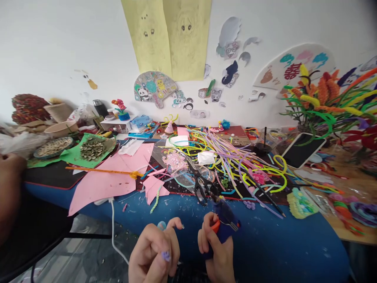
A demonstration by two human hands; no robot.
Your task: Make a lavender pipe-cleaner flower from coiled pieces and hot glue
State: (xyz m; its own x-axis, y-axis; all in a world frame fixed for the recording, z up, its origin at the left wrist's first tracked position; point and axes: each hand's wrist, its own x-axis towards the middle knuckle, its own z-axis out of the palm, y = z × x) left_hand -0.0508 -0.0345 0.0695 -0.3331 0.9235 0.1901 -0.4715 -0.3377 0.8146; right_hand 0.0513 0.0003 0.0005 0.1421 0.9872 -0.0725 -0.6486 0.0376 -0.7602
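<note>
My right hand (217,243) is wrapped round a dark blue hot glue gun (225,220) with an orange trigger (216,226). The gun's nozzle points away, towards the table. To its left, my left hand (156,251) is closed, with its index finger bent outwards. A small purple textured piece (165,256) shows at the thumb tip, and a light blue rounded piece (161,225) shows behind the fingers. Just beyond the glue gun lie black-handled scissors (202,188) on the cluttered table.
Loose pipe cleaners (235,157) cover the middle. Pink paper (108,184) and a green sheet (70,157) bearing seed-like pieces lie left. A phone (303,150) leans at right beside a pipe-cleaner bouquet (324,94). Another person's arm (10,188) is at far left. A white cable (113,224) hangs down.
</note>
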